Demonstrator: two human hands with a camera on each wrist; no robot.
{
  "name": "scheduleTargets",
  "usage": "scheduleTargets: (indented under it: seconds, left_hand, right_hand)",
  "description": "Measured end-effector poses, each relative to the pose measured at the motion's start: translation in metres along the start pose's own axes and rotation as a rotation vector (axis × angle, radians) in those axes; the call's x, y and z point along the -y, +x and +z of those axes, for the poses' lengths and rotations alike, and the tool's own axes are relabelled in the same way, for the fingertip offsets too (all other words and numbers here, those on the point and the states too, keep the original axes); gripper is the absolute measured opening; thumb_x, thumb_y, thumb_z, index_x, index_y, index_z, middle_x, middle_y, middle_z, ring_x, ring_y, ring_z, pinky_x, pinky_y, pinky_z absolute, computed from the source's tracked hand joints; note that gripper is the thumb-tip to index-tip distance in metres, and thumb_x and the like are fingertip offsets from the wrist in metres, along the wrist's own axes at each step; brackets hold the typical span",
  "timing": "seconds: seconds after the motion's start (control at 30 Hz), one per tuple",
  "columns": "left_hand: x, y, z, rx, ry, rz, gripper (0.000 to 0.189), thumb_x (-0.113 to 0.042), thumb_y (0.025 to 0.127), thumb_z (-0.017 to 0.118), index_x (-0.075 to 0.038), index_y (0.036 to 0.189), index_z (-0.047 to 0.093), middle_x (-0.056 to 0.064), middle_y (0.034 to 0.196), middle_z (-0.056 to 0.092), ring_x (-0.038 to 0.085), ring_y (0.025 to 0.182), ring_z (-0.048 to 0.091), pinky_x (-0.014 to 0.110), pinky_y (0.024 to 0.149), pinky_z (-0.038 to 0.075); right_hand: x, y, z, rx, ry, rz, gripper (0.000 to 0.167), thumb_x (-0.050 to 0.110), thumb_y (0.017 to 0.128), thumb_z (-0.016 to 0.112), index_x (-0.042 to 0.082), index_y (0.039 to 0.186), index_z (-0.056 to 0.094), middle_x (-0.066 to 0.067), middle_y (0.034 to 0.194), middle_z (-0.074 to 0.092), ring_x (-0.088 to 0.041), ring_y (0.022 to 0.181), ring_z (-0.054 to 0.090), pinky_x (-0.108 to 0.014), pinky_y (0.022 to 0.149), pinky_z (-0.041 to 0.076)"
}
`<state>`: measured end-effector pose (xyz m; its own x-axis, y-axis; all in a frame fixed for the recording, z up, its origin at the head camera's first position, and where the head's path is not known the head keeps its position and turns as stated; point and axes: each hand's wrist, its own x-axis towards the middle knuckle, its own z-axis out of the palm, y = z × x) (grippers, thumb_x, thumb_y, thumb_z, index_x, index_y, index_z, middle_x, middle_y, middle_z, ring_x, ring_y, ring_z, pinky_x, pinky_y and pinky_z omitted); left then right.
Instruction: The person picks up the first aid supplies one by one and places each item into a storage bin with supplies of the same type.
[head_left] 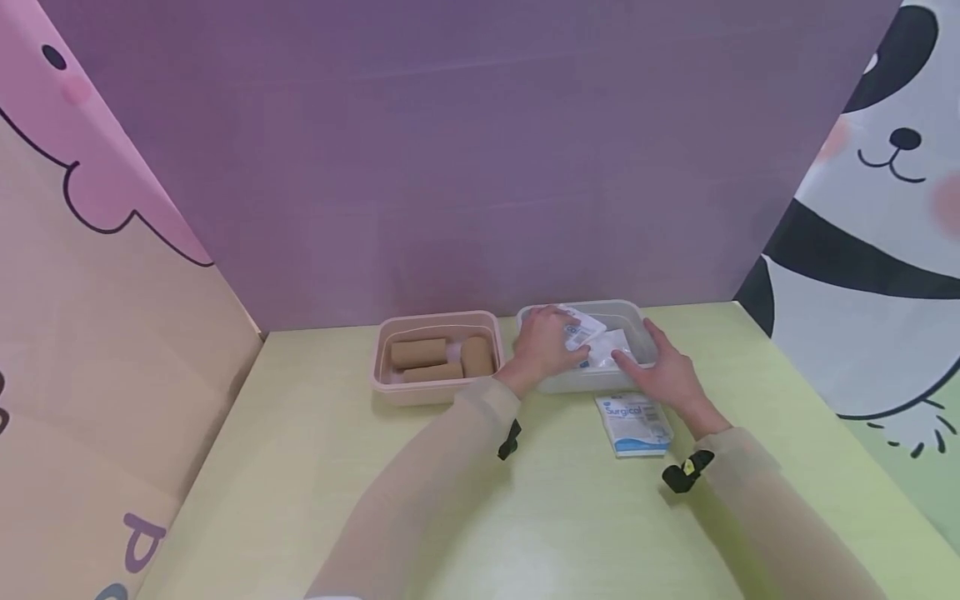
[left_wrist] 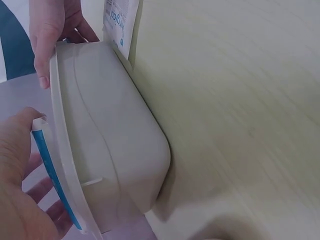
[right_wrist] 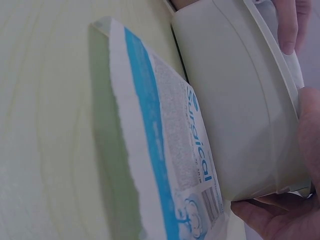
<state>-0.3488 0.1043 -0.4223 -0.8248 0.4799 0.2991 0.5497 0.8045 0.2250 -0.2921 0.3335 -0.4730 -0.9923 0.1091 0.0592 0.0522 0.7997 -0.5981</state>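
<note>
My left hand (head_left: 546,342) pinches a white packet (head_left: 583,327) over the left part of a pale grey bin (head_left: 585,382). In the left wrist view the packet's blue-striped edge (left_wrist: 56,180) lies between thumb and fingers, along the bin's rim. Another white packet (head_left: 611,346) lies inside the bin. My right hand (head_left: 671,379) grips the bin's right end, thumb over the front rim and fingers along the outer wall. In front of the bin, a flat white-and-blue packet printed "Surgical" (head_left: 633,425) lies on the table.
To the left stands a pink bin (head_left: 420,395) holding brown bandage-like rolls (head_left: 418,353). Both bins sit at the back of the pale yellow table (head_left: 300,483), close to a purple panel (head_left: 480,167). Printed side panels flank the table.
</note>
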Motion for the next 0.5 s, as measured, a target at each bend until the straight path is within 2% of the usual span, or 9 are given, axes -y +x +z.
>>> scheduleTargets:
  seconds: [0.27, 0.5]
  left_hand:
    - [0.0017, -0.0007, 0.0017, -0.001, -0.045, -0.019, 0.048, -0.046, 0.093, 0.078, -0.021, 0.134, 0.076, -0.002, 0.138, 0.074, 0.018, 0.136, 0.062, 0.034, 0.121, 0.043]
    - [0.0053, -0.0006, 0.0038, -0.009, -0.027, 0.032, 0.046, -0.048, 0.096, 0.077, -0.022, 0.134, 0.075, -0.001, 0.139, 0.074, 0.020, 0.145, 0.058, 0.037, 0.126, 0.039]
  right_hand:
    - [-0.0013, 0.0010, -0.0011, 0.008, -0.004, 0.009, 0.107, 0.073, 0.100, 0.051, 0.011, 0.172, 0.001, -0.040, 0.165, 0.030, -0.066, 0.145, 0.037, -0.079, 0.113, 0.037]
    - [-0.0007, -0.0008, -0.0009, 0.001, 0.009, 0.007, 0.108, 0.073, 0.100, 0.053, 0.011, 0.172, 0.003, -0.039, 0.165, 0.032, -0.063, 0.146, 0.039, -0.077, 0.114, 0.038]
